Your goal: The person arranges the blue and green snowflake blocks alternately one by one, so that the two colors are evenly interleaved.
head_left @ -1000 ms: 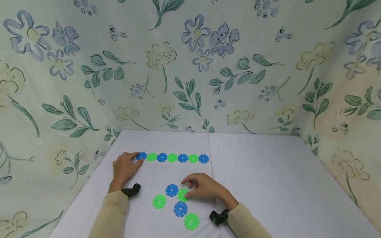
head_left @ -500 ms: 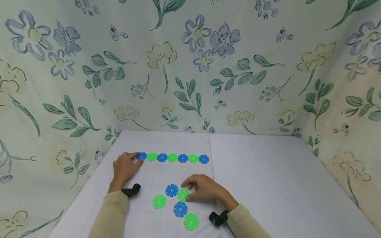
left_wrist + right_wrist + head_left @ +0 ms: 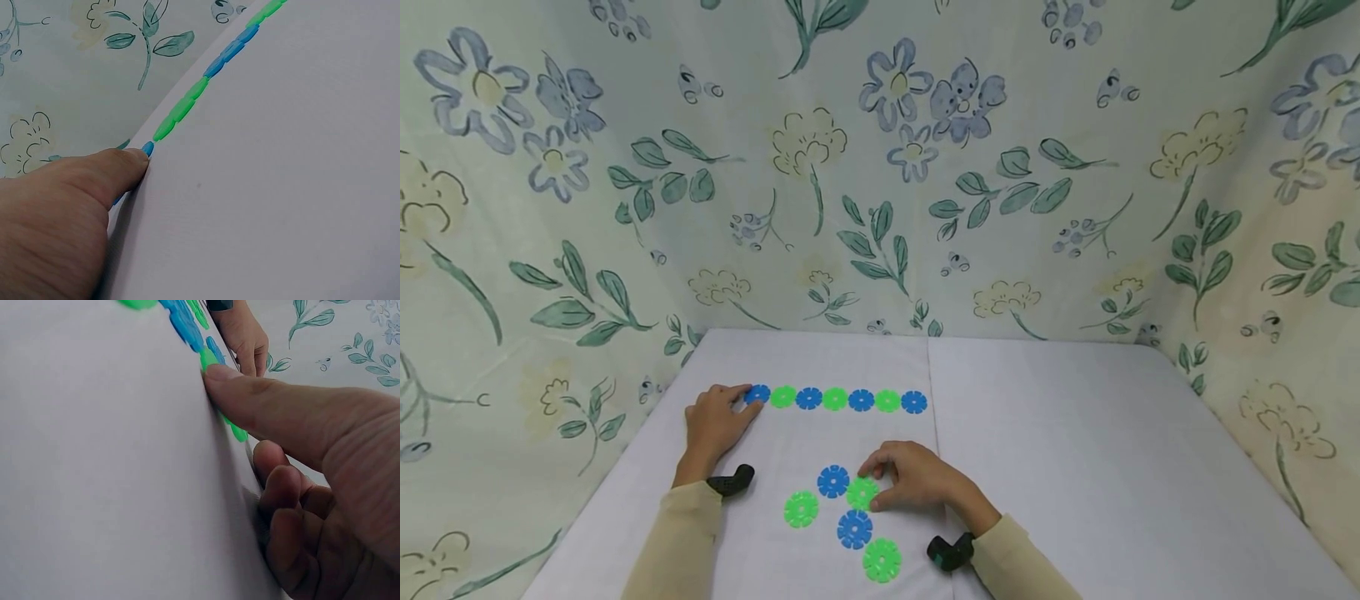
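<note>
A straight row of flat, notched plastic snowflake discs, blue and green by turns, lies across the white table. My left hand (image 3: 715, 423) holds the blue snowflake disc (image 3: 760, 394) at the row's left end between thumb and index finger. Nearer the front, my right hand (image 3: 917, 475) pinches a green snowflake disc (image 3: 862, 493) by its edges, thumb on the near side and index finger on the far side. That disc still lies on the cloth. In the right wrist view, the thumb covers part of the green disc (image 3: 239, 432).
Around the right hand lie loose discs: a blue one (image 3: 833, 481), a green one (image 3: 801, 509), another blue one (image 3: 854, 529) and another green one (image 3: 882, 559). A flower-patterned curtain (image 3: 880, 183) hangs behind and beside the table (image 3: 1060, 433).
My right index finger has come down to the far edge of the green snowflake disc, and the hand has shifted very slightly. My left hand stays on the blue disc.
</note>
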Tool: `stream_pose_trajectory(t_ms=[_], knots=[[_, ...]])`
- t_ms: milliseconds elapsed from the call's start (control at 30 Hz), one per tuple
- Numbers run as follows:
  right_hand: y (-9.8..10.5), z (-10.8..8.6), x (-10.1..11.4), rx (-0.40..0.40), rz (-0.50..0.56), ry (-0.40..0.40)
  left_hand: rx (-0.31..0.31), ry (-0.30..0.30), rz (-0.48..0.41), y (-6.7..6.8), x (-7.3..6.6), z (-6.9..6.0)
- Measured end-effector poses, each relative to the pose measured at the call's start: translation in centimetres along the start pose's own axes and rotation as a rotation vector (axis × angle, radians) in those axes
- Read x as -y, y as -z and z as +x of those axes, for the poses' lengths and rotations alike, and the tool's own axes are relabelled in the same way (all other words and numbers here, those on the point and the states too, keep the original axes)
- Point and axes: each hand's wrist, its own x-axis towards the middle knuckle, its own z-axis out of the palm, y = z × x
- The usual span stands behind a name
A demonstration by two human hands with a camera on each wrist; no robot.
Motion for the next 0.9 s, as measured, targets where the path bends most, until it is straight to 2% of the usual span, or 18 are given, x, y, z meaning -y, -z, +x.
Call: stream_pose_trajectory(t_ms=[367,667,900], knots=[[-0.11,0.22,-0.41,-0.006,0.006,0.017,-0.001,0.004,0.008,-0.02,0.01,0.1],[-0.32,0.02,0.1,-0.014,-0.005,-0.055,0.008,0.008,0.001,0.03,-0.04,-0.1],[-0.34,-0.02,0.51,-0.03,-0.043,-0.045,0.009,0.008,0.007,0.1,-0.12,0.0]])
